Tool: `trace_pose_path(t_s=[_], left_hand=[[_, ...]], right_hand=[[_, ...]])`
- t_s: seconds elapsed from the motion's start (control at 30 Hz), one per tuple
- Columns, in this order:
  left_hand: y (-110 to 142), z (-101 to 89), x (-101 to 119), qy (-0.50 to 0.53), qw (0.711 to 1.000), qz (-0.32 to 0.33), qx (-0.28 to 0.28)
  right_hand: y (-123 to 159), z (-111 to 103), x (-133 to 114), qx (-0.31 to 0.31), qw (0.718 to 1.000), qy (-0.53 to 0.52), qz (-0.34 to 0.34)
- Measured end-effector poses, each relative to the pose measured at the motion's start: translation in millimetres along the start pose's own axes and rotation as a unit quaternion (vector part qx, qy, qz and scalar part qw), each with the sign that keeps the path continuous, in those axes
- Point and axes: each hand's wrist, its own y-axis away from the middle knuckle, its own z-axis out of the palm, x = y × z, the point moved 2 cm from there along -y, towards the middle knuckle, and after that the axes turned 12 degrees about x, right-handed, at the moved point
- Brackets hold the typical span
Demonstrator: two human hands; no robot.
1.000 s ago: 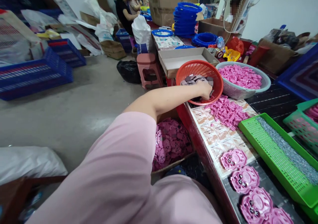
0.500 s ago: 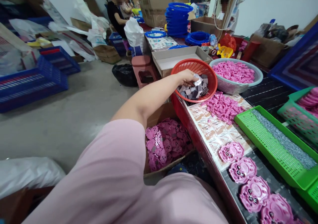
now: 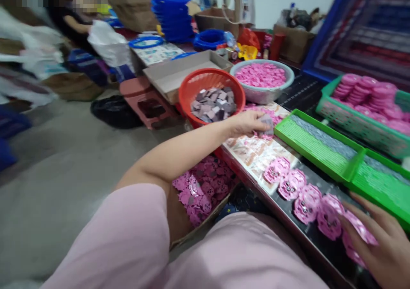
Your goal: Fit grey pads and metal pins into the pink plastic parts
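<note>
My left hand [image 3: 245,124] is out of the red plastic basket [image 3: 208,72] and pinches a small grey square pad [image 3: 266,124] above the table's paper sheet [image 3: 253,156]. The basket holds a heap of similar grey-mauve squares [image 3: 213,105]. At the lower right, my right hand [image 3: 381,246] grips a tilted pink plastic piece [image 3: 358,229]. It sits at the end of a row of pink moulded faces [image 3: 291,184] on the black tabletop. Below the table edge, a cardboard box [image 3: 201,191] holds loose pink pieces, partly hidden by my arm.
Two green mesh trays [image 3: 320,148] with grey glitter strips lie right of the paper. A grey bowl of pink parts [image 3: 261,77], a green basket of pink discs [image 3: 365,109] and stacked blue rings [image 3: 173,16] stand beyond. A seated person [image 3: 77,16] is far back.
My left hand has left the basket, moved right and come toward me with a grey square. My right hand has entered the view at the lower right. The whole view has turned right.
</note>
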Motion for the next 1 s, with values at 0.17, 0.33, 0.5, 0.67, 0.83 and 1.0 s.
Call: trace_pose_path(t_s=[0.17,0.33,0.5,0.67,0.83,1.0], left_hand=[[24,98.4,-18,-0.091,0.956,0.050,-0.275],[29,156.3,-21,-0.105,0.903,0.048,-0.413],[35,194.6,-16,-0.102,0.861,0.035,-0.497],[40,223.3,-19,-0.036,0.858,-0.099,-0.503],[49,250.1,-26,-0.042,0.865,-0.163,-0.472],[55,265.6,-27,-0.096,0.903,-0.138,-0.395]], right_hand=[[-23,-2,-35,0.006,0.999,-0.041,0.005],[-25,-14,-36,-0.068,0.995,-0.048,-0.059],[-1,-40,-26,-0.035,0.995,-0.035,-0.081],[30,-76,-17,0.067,0.997,0.029,-0.009],[52,-82,-16,0.027,0.989,0.142,-0.006],[63,-76,-17,0.023,0.991,0.132,0.005]])
